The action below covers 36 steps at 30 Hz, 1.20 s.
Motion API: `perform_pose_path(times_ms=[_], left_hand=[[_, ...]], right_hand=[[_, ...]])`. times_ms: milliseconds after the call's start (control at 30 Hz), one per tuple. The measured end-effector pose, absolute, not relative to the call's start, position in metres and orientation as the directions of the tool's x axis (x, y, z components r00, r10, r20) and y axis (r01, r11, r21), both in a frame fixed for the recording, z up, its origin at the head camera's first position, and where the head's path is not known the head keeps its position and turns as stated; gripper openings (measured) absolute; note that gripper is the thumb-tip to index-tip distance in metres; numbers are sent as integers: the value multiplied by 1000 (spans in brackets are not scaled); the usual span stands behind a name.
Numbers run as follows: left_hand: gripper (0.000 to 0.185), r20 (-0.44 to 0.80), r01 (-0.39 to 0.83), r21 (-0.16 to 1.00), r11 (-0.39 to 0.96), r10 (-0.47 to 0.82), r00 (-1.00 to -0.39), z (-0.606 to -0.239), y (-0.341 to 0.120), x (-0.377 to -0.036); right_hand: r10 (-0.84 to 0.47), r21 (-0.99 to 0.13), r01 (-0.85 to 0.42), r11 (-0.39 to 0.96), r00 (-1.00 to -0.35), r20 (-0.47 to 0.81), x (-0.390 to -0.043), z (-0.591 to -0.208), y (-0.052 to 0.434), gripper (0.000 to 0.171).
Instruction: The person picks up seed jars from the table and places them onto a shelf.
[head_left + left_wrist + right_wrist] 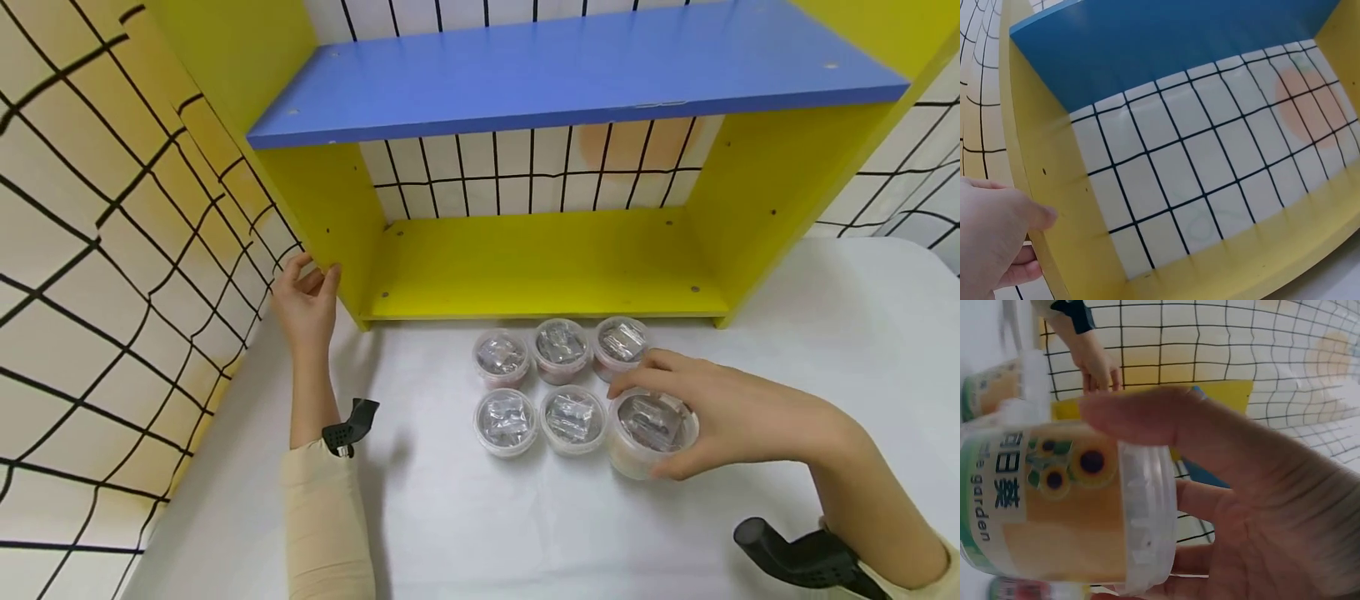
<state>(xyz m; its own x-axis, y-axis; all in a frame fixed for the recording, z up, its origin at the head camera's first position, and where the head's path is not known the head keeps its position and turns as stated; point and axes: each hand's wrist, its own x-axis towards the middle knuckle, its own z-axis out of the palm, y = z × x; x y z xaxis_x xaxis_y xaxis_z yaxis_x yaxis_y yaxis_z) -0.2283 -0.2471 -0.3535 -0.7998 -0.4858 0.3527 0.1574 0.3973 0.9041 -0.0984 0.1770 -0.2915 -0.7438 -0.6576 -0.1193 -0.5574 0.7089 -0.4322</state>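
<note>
My right hand (738,408) grips a round plastic tub (633,454) with a clear lid, its thumb and fingers on opposite sides. In the right wrist view this tub (1072,506) has an orange label with sunflowers and Chinese characters. Several similar tubs (573,417) stand beside it in two rows, silvery packets showing through their lids. At the left, my left hand (306,304) pinches the front edge of the yellow shelf unit's side panel (1054,181). Its thumb lies on the panel's inner face, with fingers on the outside.
The yellow shelf unit (540,258) has a blue middle shelf (562,71) and stands on a white tabletop (465,517). A white cloth with a black grid (97,317) hangs at the left and behind the unit. Black cameras sit on both wrists.
</note>
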Motion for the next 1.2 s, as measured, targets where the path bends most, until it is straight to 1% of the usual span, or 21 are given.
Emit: perform_pose_path(times_ms=[167,367,533,667,767,833,933,1067,1200], left_hand=[[33,336,165,916,365,-477,-812,-352,-247,-227],[33,374,216,909,357,-466,-802,-353,-249,-228],[32,395,244,903,354,-457,-797,-356,-251,-228],[33,397,245,902,356,-457,-796,-356,-252,-229],[32,394,244,904,352,-460,-796,-354,-249,-229],[32,396,250,904,345,-461,-794,-352,-248,-229],[31,399,257,905,340,-466,-790,-351,-249,-231],[30,401,258,905,338,-474,-784,-352,-252,-232],[29,403,257,904,341,-482,-778,-354,-251,-232]], right_hand=[[-699,-439,-583,684,-696,-165,-109,-272,173,60],[-758,-446,-638,628,-631,-165,-124,-252,156,56],[-780,-427,-671,606,-605,-157,-140,-235,135,58],[-803,-393,-712,582,-581,-135,-149,-223,123,56],[-817,-394,-727,563,-563,-128,-153,-218,115,57],[-816,-394,-726,564,-563,-131,-157,-216,109,58],[-795,-383,-707,594,-590,-143,-165,-214,96,59],[-757,-332,-687,646,-634,-161,-182,-215,74,59],[-744,-300,-686,663,-649,-161,-203,-216,53,59]])
